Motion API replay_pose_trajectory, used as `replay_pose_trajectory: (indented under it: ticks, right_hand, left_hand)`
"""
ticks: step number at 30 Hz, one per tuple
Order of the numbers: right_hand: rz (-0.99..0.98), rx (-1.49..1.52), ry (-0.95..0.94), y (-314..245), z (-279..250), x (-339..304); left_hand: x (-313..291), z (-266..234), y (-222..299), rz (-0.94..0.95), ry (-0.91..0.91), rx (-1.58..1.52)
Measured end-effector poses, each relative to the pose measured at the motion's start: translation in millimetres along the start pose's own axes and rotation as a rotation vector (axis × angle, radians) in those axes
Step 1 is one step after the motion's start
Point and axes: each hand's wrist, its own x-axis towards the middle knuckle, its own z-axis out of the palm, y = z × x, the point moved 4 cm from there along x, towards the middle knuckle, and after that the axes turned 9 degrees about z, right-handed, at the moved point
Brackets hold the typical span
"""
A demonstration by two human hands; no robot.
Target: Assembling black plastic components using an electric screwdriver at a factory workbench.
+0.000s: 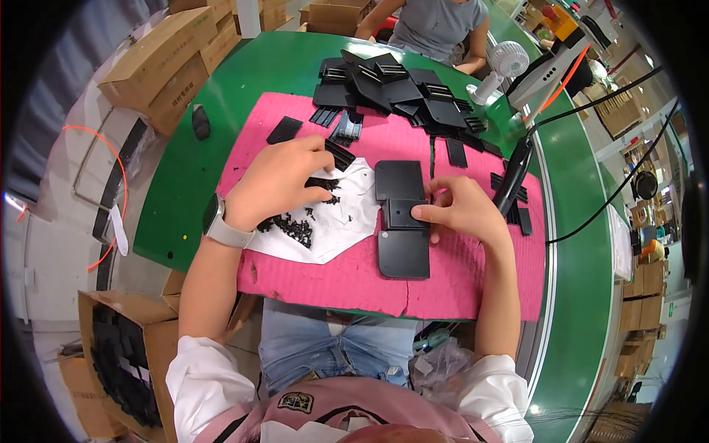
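Observation:
Small black screws (295, 231) lie in heaps on a crumpled white sheet (336, 240). My left hand (284, 177) hovers low over them, thumb and forefinger apart at the screws, with nothing visible between them. To the right, a flat black plastic assembly (402, 258) rests on the pink mat: two rounded plates joined by a raised middle block. My right hand (461, 210) grips that block at its right edge, thumb on top and fingers partly hidden beside it. A ribbed black piece (340, 155) sits just beyond my left fingers.
The pink mat (340, 288) covers part of a green table (173, 199). Black plates (391, 88) are piled at the back. A black corded tool (515, 177) stands right of my right hand. A white fan (508, 59) and a person (436, 29) are across the table. A carton (159, 317) of black parts stands lower left.

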Motion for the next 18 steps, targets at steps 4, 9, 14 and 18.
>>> replay_pose_trajectory:
  ticks: [4,9,14,18]
  right_hand:
    - [-0.033,-0.14,0.088,4,-11,-2]
    - [-0.036,-0.214,0.435,10,-44,-7]
    - [-0.046,-0.197,0.424,14,-48,-8]
    - [-0.053,-0.177,0.455,16,-51,-10]
  left_hand:
    - [3,2,7,0.023,0.03,-0.019]
    - [-3,-7,6,0.01,-0.094,0.021]
    - [-9,-12,-3,-0.04,-0.073,0.021]
    - [-8,-8,-5,-0.015,0.021,-0.032]
